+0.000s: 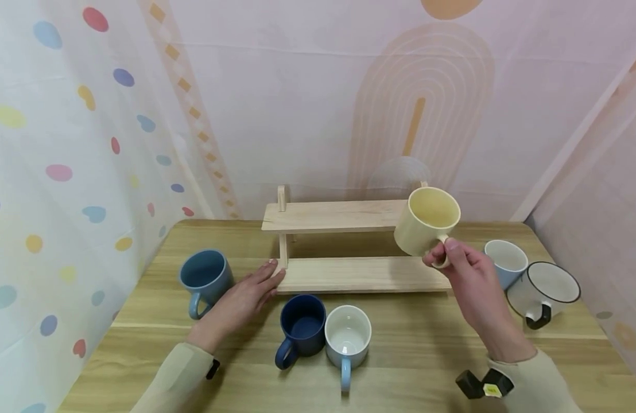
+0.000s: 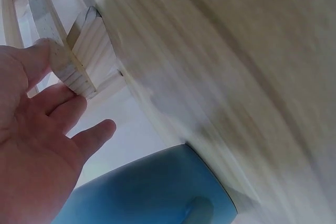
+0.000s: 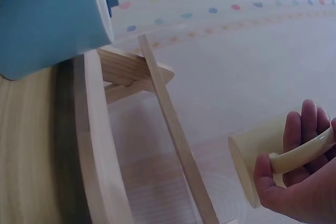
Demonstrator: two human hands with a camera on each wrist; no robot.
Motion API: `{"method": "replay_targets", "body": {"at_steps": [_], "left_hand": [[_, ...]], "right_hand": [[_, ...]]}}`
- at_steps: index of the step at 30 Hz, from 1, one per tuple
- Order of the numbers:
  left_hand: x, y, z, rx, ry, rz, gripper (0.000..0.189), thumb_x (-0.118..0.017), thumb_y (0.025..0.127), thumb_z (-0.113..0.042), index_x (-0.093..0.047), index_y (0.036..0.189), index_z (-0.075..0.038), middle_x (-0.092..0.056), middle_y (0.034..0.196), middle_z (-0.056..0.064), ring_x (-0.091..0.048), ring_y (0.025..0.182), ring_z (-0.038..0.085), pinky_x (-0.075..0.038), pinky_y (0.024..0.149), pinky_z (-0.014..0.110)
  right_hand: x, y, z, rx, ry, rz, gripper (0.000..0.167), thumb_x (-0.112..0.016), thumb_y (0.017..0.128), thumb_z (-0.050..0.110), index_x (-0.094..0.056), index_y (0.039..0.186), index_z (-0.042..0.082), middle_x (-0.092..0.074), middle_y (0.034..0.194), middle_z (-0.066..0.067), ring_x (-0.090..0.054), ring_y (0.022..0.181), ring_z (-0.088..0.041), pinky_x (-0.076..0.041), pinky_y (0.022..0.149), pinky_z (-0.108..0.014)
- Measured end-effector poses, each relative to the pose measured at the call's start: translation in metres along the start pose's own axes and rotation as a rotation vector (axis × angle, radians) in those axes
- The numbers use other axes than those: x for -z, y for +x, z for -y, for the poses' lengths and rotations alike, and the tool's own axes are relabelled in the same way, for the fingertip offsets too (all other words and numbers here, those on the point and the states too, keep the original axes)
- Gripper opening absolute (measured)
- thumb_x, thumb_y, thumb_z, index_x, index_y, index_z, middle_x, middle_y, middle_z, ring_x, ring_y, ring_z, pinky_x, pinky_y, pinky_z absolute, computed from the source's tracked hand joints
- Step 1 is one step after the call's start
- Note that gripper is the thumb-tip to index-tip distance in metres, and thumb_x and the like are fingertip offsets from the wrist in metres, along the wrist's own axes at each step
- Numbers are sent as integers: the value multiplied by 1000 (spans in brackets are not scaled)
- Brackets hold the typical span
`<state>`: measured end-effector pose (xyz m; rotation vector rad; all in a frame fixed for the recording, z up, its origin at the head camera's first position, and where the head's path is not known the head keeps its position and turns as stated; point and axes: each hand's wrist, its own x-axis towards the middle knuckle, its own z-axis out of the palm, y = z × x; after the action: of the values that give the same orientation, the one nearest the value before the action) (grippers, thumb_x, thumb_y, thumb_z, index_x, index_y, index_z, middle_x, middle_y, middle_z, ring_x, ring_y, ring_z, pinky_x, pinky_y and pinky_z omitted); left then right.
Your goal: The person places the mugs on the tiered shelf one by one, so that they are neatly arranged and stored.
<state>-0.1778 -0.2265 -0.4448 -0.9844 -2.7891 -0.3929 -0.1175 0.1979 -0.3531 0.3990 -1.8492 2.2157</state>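
Note:
My right hand [image 1: 478, 289] holds a pale yellow mug [image 1: 418, 232] by its handle, in the air at the right end of a two-tier wooden shelf [image 1: 344, 216]. The mug tilts slightly and overlaps the shelf's upper board in the head view. In the right wrist view, fingers and thumb wrap the yellow handle [image 3: 302, 156]. My left hand [image 1: 240, 304] grips the left end of the lower board [image 1: 359, 275], its thumb and fingers on opposite sides of the wood [image 2: 71, 72] in the left wrist view. A blue mug [image 1: 217, 284] stands beside that hand.
In front of the shelf stand a navy mug [image 1: 310, 338] and a mug with white inside and light blue handle [image 1: 345, 373], side by side. At the right are a light blue mug [image 1: 504, 278] and a white, black-rimmed mug [image 1: 524, 298]. Patterned curtains [image 1: 297, 103] hang behind the table.

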Motion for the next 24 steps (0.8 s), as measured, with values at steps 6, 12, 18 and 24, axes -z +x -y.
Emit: {"method": "replay_targets", "body": {"at_steps": [6,12,18,24], "left_hand": [[0,0,-1,6,-2,2,49,-65,103,-13,-55,151,-7,-45,158,20,-48,143,36,-47,107,58],[0,0,-2,1,-3,-12,49,-67,102,-12,-56,149,-7,-46,157,20,-49,141,37,-49,105,57],[-2,-1,-1,4,-2,-6,49,-66,103,-13,-55,150,-8,-46,157,20,-50,141,37,-50,104,55],[-1,-1,0,0,7,-9,49,-67,103,-13,-55,150,-7,-46,157,20,-50,141,36,-50,105,54]], "right_hand": [[-5,22,-3,-29,-5,-57,34,-50,111,26,-65,95,0,-68,92,-2,-65,92,-13,-56,89,-27],[-9,41,-5,-62,5,-111,33,-52,110,30,-68,94,6,-68,92,0,-65,92,-12,-56,85,-25],[-10,57,-8,-74,18,-142,33,-53,110,31,-68,96,6,-68,93,1,-66,93,-11,-56,87,-24],[-11,70,-15,-87,18,-161,31,-53,110,31,-69,94,10,-69,92,3,-67,93,-10,-55,87,-24]]}}
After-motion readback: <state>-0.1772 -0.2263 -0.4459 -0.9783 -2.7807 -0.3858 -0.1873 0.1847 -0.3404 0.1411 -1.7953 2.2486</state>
